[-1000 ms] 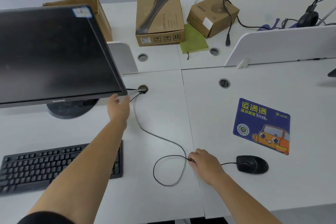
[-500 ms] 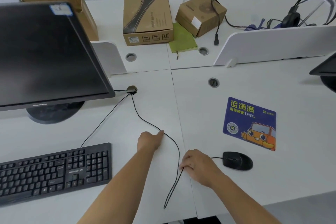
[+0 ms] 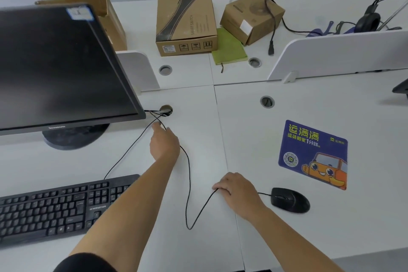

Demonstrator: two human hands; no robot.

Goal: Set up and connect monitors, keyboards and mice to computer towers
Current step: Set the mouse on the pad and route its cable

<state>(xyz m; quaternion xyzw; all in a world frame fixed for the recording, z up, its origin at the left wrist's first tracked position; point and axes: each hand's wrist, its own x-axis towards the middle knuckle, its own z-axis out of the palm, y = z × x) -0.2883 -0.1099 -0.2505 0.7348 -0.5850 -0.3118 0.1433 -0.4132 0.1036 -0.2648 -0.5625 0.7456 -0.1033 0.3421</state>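
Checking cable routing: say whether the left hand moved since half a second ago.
Yes. The left hand moved up the desk, closer to the cable hole beside the monitor.

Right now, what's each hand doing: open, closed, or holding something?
Left hand: on the mouse cable near the desk hole; grip cannot be told.
Right hand: fingers curled round the mouse cable, holding it.

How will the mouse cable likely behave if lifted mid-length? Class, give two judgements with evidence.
Probably floppy: the cable lies in a slack bend on the desk. Likely light: it looks thin, so it should sag and drag easily.
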